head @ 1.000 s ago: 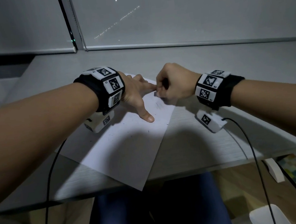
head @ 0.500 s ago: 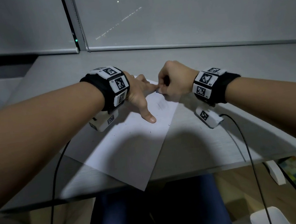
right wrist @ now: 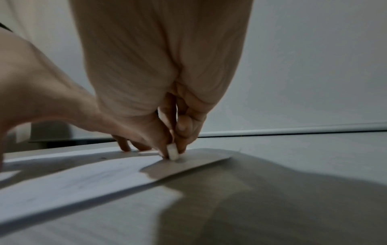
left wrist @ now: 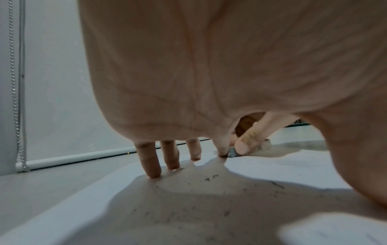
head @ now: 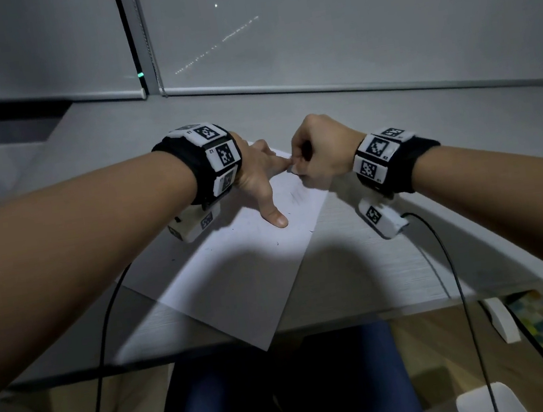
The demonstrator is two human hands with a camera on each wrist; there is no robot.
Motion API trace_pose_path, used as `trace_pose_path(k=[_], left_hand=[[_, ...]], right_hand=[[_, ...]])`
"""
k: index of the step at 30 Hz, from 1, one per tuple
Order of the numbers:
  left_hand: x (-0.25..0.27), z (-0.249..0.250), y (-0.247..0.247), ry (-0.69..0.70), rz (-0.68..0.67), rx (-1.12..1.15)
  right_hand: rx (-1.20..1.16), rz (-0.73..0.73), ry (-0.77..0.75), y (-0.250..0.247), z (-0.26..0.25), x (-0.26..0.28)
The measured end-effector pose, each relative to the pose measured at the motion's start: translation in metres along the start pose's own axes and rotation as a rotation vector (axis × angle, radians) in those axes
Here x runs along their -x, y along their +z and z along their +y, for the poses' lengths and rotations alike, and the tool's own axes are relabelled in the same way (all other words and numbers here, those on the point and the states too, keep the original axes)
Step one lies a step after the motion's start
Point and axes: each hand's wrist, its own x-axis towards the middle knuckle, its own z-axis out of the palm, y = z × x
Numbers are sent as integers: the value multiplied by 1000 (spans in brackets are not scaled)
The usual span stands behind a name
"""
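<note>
The eraser (right wrist: 172, 154) touches the paper (head: 238, 279) near its far corner, pinched in your right grip (head: 321, 150); your left grip (head: 256, 176), fingers spread, pins the paper to the worktop (head: 357, 263). You seem mid-erasing; next, rub short, light strokes.

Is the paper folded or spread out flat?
Spread flat: the paper lies unfolded on the desk, left hand pressing it.
</note>
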Motion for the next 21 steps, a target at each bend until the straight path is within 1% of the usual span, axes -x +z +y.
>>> trace_pose_path(k=[5, 8, 11, 14, 17, 21], left_hand=[[2, -11, 3, 23, 45, 57], [8, -16, 6, 30, 63, 60], [6, -15, 7, 67, 84, 3], [5, -15, 9, 96, 78, 69], [5, -15, 16, 125, 136, 77], [3, -19, 23, 128, 144, 109]], right_hand=[[-44, 77, -43, -5, -1, 12], [-59, 11, -34, -3, 1, 21], [-61, 17, -13, 5, 7, 25], [-91, 21, 15, 2, 8, 23], [-126, 42, -32, -1, -2, 22], [-143, -54, -116, 7, -14, 26]])
